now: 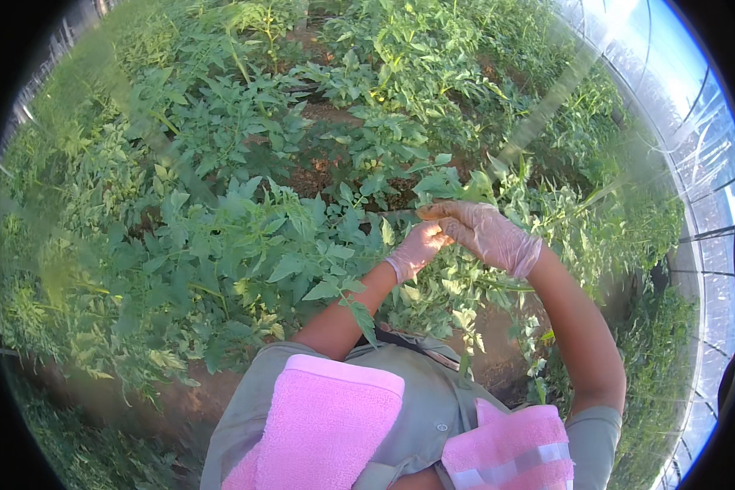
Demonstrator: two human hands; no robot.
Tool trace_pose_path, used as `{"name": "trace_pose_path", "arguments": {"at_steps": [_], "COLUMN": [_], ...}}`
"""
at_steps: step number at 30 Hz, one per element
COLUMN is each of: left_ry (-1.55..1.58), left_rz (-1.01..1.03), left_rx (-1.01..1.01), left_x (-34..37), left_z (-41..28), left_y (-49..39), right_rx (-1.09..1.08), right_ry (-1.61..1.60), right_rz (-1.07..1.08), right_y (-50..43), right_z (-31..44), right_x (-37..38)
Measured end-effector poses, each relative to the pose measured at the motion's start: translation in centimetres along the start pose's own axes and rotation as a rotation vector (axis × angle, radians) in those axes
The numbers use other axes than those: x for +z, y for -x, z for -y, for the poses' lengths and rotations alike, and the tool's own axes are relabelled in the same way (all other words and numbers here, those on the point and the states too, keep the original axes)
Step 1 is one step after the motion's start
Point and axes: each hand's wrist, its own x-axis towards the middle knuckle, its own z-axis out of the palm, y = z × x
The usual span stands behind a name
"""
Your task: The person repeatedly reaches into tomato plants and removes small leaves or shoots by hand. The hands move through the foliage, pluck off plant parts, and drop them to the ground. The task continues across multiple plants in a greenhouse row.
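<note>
Both my hands wear thin clear plastic gloves and meet just right of the view's middle, among tomato plants (288,214). My left hand (421,246) has its fingers bent, its fingertips close to or under the other hand. My right hand (481,234) reaches in from the right, its fingers stretched left over the left fingertips. Leaves stand right behind and below both hands. Whether anything small lies between the fingers is hidden.
Rows of leafy tomato plants (220,116) surround me, with brown soil (318,174) between them. A clear plastic greenhouse wall (713,202) with dark ribs curves along the right. A pink towel (337,422) hangs over my green shirt (422,392). A leafy stem overhangs my left forearm.
</note>
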Motion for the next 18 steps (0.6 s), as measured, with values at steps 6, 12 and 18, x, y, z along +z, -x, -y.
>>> {"name": "trace_pose_path", "arguments": {"at_steps": [6, 12, 18], "left_ry": [-0.310, -0.432, -0.214], "left_rz": [0.235, 0.110, -0.009], "left_rx": [0.256, 0.222, 0.134], "left_x": [-0.5, -0.6, -1.8], "left_z": [1.7, 0.1, 1.4], "left_y": [0.2, 1.1, 0.2], "right_rx": [-0.189, 0.109, 0.543], "right_ry": [0.836, 0.953, -0.565], "right_rz": [-0.119, -0.004, -0.195], "right_y": [-0.4, -0.2, 2.3], "right_z": [-1.5, -0.3, 1.6], "right_x": [-1.9, -4.4, -4.5]}}
